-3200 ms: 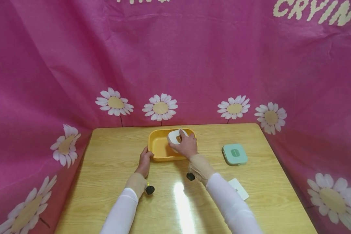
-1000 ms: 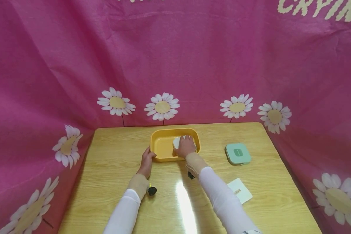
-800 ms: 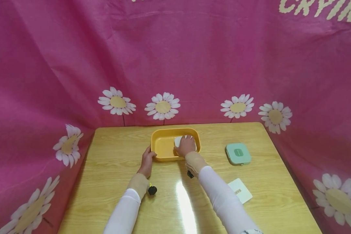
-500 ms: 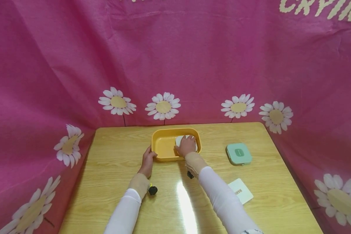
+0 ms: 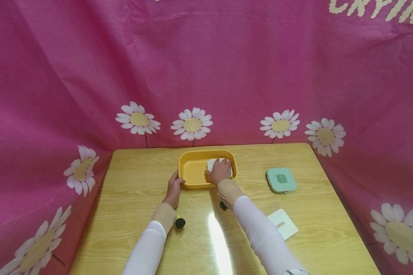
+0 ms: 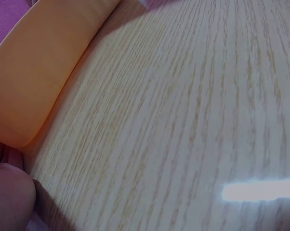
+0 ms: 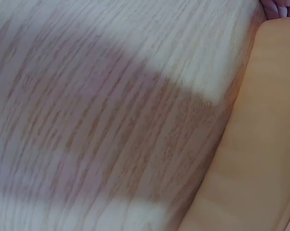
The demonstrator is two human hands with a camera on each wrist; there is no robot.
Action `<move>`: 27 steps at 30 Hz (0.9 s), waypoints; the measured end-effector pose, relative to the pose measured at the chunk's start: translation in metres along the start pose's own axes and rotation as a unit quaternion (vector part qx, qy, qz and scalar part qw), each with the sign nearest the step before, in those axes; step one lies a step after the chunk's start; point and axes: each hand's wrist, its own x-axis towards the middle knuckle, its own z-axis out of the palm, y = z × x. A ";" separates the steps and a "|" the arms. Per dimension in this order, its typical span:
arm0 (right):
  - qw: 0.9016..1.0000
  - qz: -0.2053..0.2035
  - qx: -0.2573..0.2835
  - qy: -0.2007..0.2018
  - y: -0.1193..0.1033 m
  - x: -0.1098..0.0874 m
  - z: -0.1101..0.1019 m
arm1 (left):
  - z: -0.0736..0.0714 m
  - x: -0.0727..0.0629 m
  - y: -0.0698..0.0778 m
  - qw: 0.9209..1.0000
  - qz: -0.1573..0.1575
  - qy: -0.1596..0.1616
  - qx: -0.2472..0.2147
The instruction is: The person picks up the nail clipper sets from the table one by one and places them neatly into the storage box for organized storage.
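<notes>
In the head view a yellow rectangular bin (image 5: 192, 173) stands near the far edge of the table. My left hand (image 5: 173, 188) grips its front left corner, the thumb over the rim and the other fingers along the outside. Inside the bin, at its right end, lies a white round-cornered box (image 5: 211, 163). My right hand (image 5: 220, 172) reaches over the front wall and holds this box from above, hiding much of it. The left wrist view shows the bin's outer wall (image 6: 39, 72) beside part of the left hand (image 6: 7, 192); the right wrist view does not show the white box.
A mint-green round-cornered case (image 5: 281, 180) lies to the right of the bin. Nearer the front, a white square card (image 5: 283, 224) with printed letters lies partly behind the right forearm. A pink curtain (image 5: 227, 68) with daisies surrounds the wooden table (image 5: 134, 172).
The right hand has lowered the white box from a tilted position over the bin down into its right end. It has barely moved in the last half second. The left hand keeps its grip.
</notes>
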 end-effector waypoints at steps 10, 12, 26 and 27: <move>0.991 -0.095 0.012 0.088 0.006 -0.005 -0.007 | -0.002 0.003 0.001 1.000 0.005 0.007 -0.010; 0.985 -0.118 0.035 0.117 0.009 -0.008 -0.011 | -0.002 0.004 0.001 1.000 0.008 -0.001 -0.009; 0.950 -0.185 0.192 0.164 0.048 -0.040 -0.027 | 0.002 -0.002 0.002 1.000 0.006 0.002 -0.014; 0.946 -0.188 0.199 0.171 0.052 -0.042 -0.027 | 0.002 -0.002 0.002 1.000 0.006 0.003 -0.013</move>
